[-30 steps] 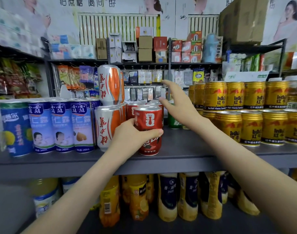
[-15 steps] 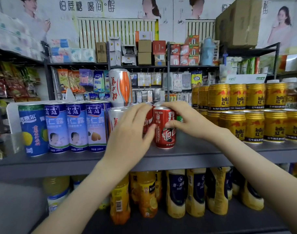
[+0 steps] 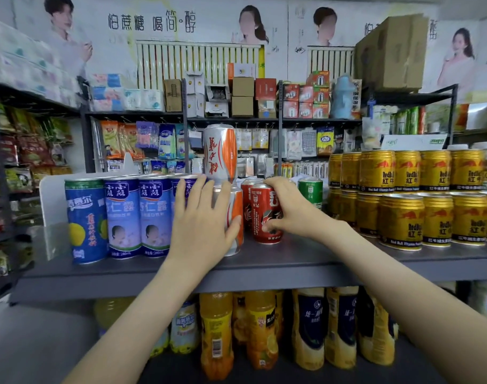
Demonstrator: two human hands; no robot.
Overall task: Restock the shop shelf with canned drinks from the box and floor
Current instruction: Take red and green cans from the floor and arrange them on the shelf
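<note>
A person's right hand (image 3: 288,209) holds a red can (image 3: 266,214) in its grip on the nearly full shelf (image 3: 264,268), the left hand (image 3: 203,223) lying flat-fingered against an orange-and-silver can (image 3: 232,217); box and floor stock unseen.

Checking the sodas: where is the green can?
The green can stands mid-shelf, right of the red cans and left of the gold cans.

Two bare forearms, no sleeves, watch or rings visible. Left hand (image 3: 202,223) and right hand (image 3: 288,207) are ungloved, with short, unpainted nails.
</note>
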